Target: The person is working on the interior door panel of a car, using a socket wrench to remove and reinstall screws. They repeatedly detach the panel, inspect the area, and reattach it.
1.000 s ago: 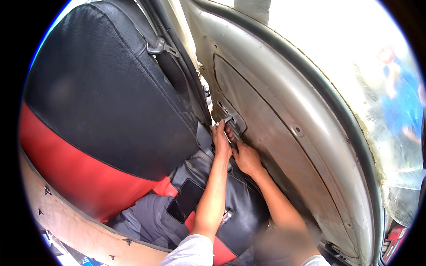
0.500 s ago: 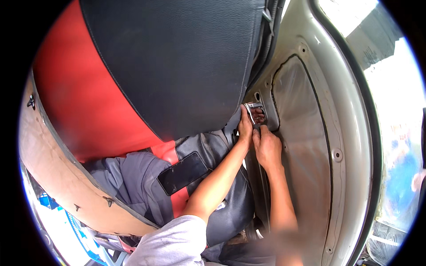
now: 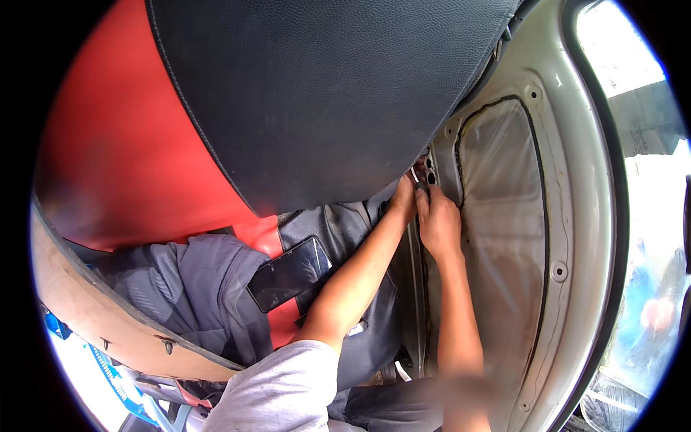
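Note:
My left hand (image 3: 405, 193) reaches behind the edge of the black-and-red seat back (image 3: 309, 93) toward small holes in the bare metal panel (image 3: 500, 194). Its curled fingers are mostly hidden there, around something I cannot make out. Close beside it on the right, my right hand (image 3: 439, 219) is closed on a thin silver tool with a dark end (image 3: 415, 176), its tip by the holes. Both forearms cross the lower seat area. A black phone (image 3: 288, 273) lies on the seat left of my left arm.
Grey fabric (image 3: 180, 281) lies bunched on the seat. A tan trim board with clips (image 3: 122, 324) arcs along the left. A dark seal (image 3: 615, 216) edges the panel at the right; hazy clear plastic or glass (image 3: 644, 252) is beyond it. A blue plastic object (image 3: 108, 371) shows at lower left.
My view has swung round, so the seat fills more of the top. My left hand's fingers and the silver piece seen in them earlier are now largely hidden behind the seat edge.

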